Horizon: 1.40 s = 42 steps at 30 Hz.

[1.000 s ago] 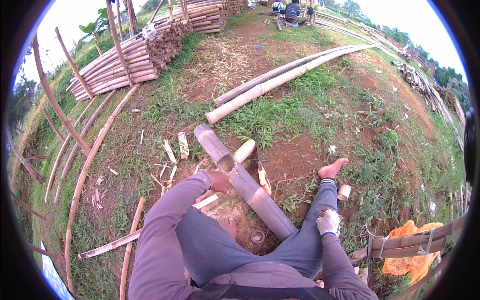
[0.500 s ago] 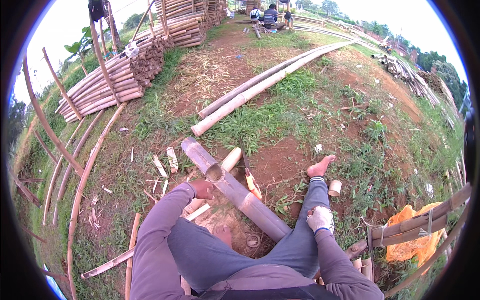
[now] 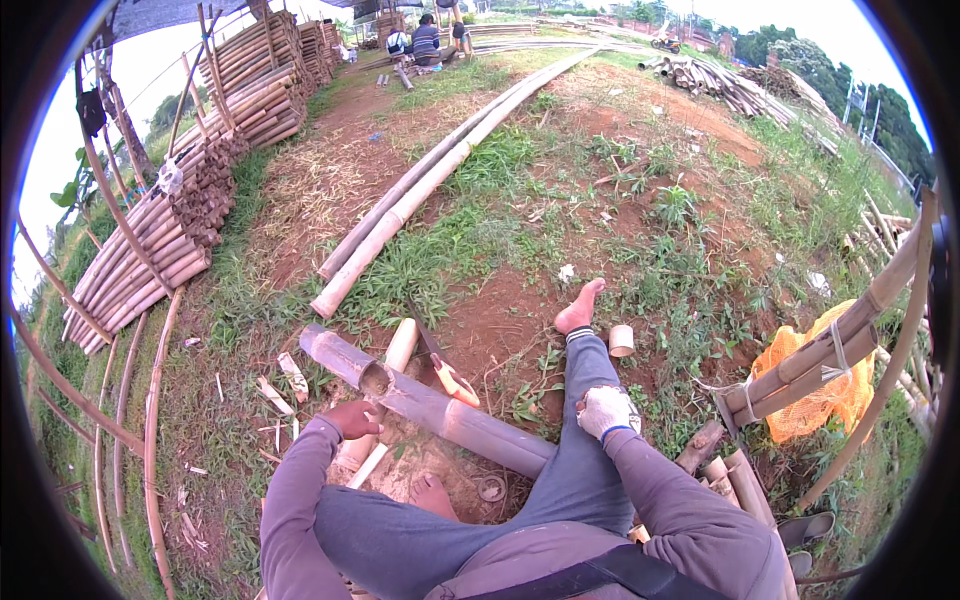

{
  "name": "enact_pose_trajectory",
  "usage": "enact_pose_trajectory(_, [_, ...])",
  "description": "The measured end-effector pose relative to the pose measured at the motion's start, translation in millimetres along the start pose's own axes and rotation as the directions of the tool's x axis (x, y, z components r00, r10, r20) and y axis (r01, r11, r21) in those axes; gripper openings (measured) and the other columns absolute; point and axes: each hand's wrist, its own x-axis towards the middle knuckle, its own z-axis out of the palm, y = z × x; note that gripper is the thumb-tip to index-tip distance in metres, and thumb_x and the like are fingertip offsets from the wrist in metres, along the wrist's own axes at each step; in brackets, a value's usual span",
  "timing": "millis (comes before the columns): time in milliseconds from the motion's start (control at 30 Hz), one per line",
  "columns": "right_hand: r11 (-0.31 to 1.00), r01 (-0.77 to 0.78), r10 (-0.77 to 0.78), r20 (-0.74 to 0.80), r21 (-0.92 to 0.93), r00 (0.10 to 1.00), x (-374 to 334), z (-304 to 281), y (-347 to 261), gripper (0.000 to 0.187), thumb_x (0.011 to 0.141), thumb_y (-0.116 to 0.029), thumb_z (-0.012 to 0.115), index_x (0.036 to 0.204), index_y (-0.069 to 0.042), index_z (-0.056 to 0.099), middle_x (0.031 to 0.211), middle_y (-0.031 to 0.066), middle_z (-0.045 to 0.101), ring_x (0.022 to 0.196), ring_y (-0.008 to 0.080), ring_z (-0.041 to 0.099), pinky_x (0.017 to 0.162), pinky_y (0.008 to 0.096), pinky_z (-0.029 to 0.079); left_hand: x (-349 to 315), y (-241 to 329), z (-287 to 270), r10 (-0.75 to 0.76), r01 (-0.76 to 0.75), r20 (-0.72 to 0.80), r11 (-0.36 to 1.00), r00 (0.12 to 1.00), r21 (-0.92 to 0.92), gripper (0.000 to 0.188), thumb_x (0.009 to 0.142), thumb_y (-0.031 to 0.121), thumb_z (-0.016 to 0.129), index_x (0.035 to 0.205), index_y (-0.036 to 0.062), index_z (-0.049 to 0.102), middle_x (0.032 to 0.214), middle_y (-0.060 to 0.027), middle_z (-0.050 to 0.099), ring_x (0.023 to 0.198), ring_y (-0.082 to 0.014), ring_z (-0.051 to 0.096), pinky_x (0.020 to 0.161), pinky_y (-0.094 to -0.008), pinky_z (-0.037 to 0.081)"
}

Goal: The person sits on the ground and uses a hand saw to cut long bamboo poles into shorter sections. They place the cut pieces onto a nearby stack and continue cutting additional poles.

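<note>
A thick grey-brown bamboo pole (image 3: 450,412) slants across the ground between my legs, with an open notch cut in its upper side near the far end. Just below that notch is my bare left hand (image 3: 353,418), its fingers curled; whatever they may hold is hidden. Under the thick pole lies a paler bamboo piece (image 3: 401,345). A handsaw (image 3: 456,384) with an orange and cream handle rests beside the pole, its dark blade pointing away. My right hand (image 3: 606,409), in a white glove, is closed over my right leg; nothing can be made out in it.
Split bamboo chips (image 3: 292,376) lie left of the pole. A short bamboo ring (image 3: 621,341) sits by my right foot. Tied bamboo rails (image 3: 800,378) and an orange net bag (image 3: 824,374) stand at right. Two long poles (image 3: 420,192) stretch ahead; stacked bamboo (image 3: 150,235) is left.
The view has swung right, so the scene has slid left. My left hand has drawn slightly back from the notch. My right hand stays closed over my leg.
</note>
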Motion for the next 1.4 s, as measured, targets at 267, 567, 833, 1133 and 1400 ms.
enact_pose_trajectory(267, [1.0, 0.03, -0.031, -0.066, -0.006, 0.997, -1, 2, 3, 0.028, 0.091, -0.034, 0.069, 0.092, -0.011, 0.086, 0.094, 0.0153, 0.082, 0.095, 0.0364, 0.079, 0.09, 0.0515, 0.06, -5, 4, -5, -0.005, 0.006, 0.018, 0.999, 1.0, -0.041, 0.081, 0.093, 0.05, 0.082, 0.153, 0.0006, 0.06, 0.144, -0.0264, 0.07, 0.132, -0.0384, 0.069, 0.114, -0.0432, 0.054])
enact_pose_trajectory(567, [1.0, -0.009, 0.009, 0.005, -0.016, 1.0, 4, 8, 6, 0.028, 0.091, -0.035, 0.07, 0.097, -0.013, 0.086, 0.106, 0.014, 0.082, 0.106, 0.0349, 0.077, 0.094, 0.0525, 0.059, -7, 12, -9, -0.037, 0.037, 0.032, 0.999, 0.999, -0.018, 0.082, 0.094, 0.051, 0.083, 0.154, 0.0012, 0.059, 0.142, -0.0264, 0.071, 0.132, -0.0379, 0.07, 0.115, -0.0428, 0.054])
enact_pose_trajectory(833, [1.0, 0.004, -0.004, 0.025, -0.011, 1.0, -2, -8, 2, 0.026, 0.092, -0.035, 0.069, 0.096, -0.017, 0.086, 0.108, 0.0116, 0.083, 0.108, 0.0319, 0.076, 0.096, 0.0502, 0.059, -6, 0, -6, -0.045, 0.046, 0.036, 0.998, 0.998, -0.036, 0.081, 0.095, 0.05, 0.082, 0.154, 0.0009, 0.059, 0.141, -0.0279, 0.071, 0.131, -0.0386, 0.07, 0.113, -0.0441, 0.054])
enact_pose_trajectory(1133, [1.0, 0.007, -0.008, -0.02, -0.018, 1.0, -2, 1, 5, 0.027, 0.094, -0.036, 0.068, 0.097, -0.018, 0.087, 0.109, 0.0112, 0.083, 0.112, 0.0326, 0.076, 0.1, 0.0508, 0.058, -6, -8, -5, -0.04, 0.04, 0.02, 0.999, 0.999, -0.025, 0.08, 0.094, 0.05, 0.082, 0.152, -0.0003, 0.06, 0.139, -0.0286, 0.072, 0.129, -0.0386, 0.071, 0.111, -0.0444, 0.055])
enact_pose_trajectory(1400, [1.0, -0.007, 0.007, 0.001, -0.006, 1.0, -5, -6, 5, 0.027, 0.094, -0.038, 0.068, 0.1, -0.019, 0.087, 0.113, 0.0121, 0.082, 0.114, 0.0333, 0.076, 0.101, 0.0517, 0.058, -4, -10, -3, -0.058, 0.058, 0.02, 0.998, 0.998, -0.009, 0.079, 0.093, 0.05, 0.083, 0.153, 0.0025, 0.06, 0.14, -0.0259, 0.073, 0.129, -0.0374, 0.071, 0.111, -0.0432, 0.055])
